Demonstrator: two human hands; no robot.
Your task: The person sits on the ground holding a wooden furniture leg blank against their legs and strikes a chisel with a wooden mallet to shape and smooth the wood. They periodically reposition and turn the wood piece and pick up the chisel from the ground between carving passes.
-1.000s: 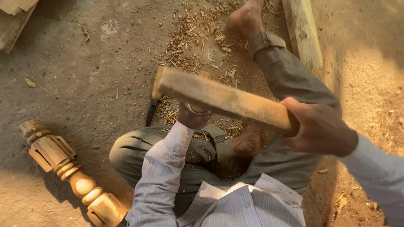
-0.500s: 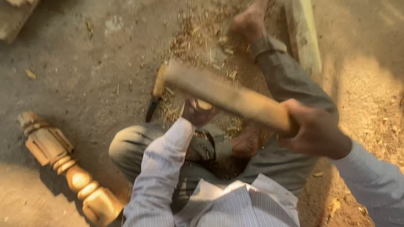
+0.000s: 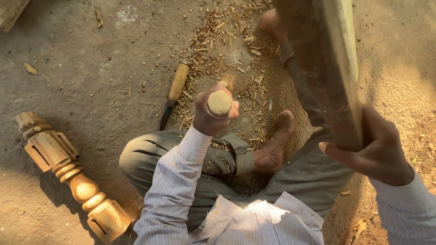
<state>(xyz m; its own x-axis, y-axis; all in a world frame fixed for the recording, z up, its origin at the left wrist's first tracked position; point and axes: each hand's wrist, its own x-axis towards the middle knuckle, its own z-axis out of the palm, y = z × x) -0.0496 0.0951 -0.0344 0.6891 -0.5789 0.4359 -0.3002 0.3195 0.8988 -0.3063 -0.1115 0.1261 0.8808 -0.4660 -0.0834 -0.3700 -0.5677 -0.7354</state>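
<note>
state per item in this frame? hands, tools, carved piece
left hand: closed around the chisel handle, held upright, butt end up.
right hand: gripping the wooden mallet, raised, apart from the chisel handle.
spare chisel: lying flat on the ground, untouched.
thin tool: lying among the wood chips.
turned wooden leg: lying on its side on the ground, untouched.

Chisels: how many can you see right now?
3. One wooden-handled chisel lies on the ground; a thin chisel lies beside the foot; the left hand grips another chisel. Shavings may hide others.
</note>
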